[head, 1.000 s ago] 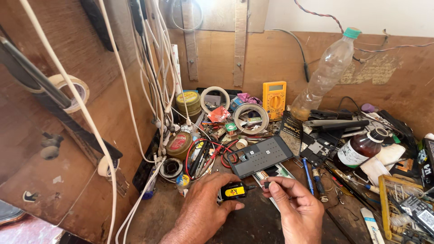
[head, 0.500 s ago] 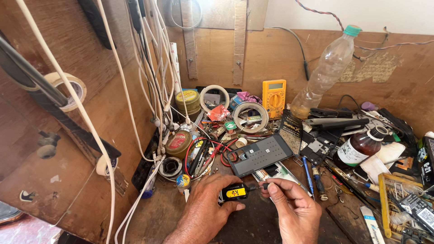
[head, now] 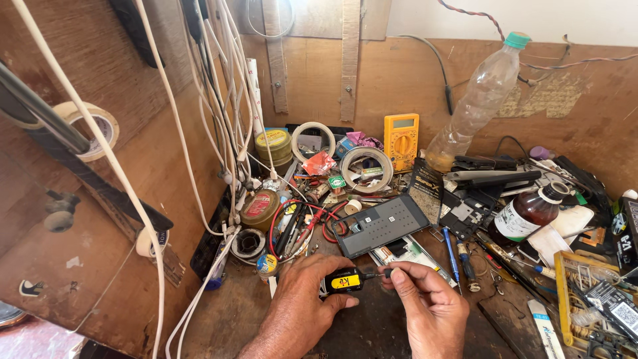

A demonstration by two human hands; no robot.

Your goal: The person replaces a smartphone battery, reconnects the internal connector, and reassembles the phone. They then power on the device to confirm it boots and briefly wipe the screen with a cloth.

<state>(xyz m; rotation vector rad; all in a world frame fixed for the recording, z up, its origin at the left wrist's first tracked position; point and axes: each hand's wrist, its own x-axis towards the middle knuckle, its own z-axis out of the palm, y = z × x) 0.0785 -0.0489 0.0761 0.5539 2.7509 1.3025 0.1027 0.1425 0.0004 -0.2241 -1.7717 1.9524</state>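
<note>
Hands: two, left hand [head: 302, 306] and right hand [head: 425, 309]
Black-and-yellow handheld tool: one [head: 345, 281]
Yellow multimeter: one [head: 401, 139]
Clear plastic bottle, green cap: one [head: 480, 100]
Brown glass bottle, white cap: one [head: 530, 213]
Tape rolls on the bench: two, [head: 313, 136] and [head: 365, 168]
Tape rolls on the left wall: two, [head: 93, 129] and [head: 147, 241]
Round tins: two, [head: 274, 145] and [head: 260, 209]
Dark flat keypad device: one [head: 381, 225]
Blue-handled screwdriver: one [head: 450, 249]

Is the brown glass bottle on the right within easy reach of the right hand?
Probably yes: the right hand sits left of the brown bottle, with only low screwdrivers between, though it is pinching something small.
</note>
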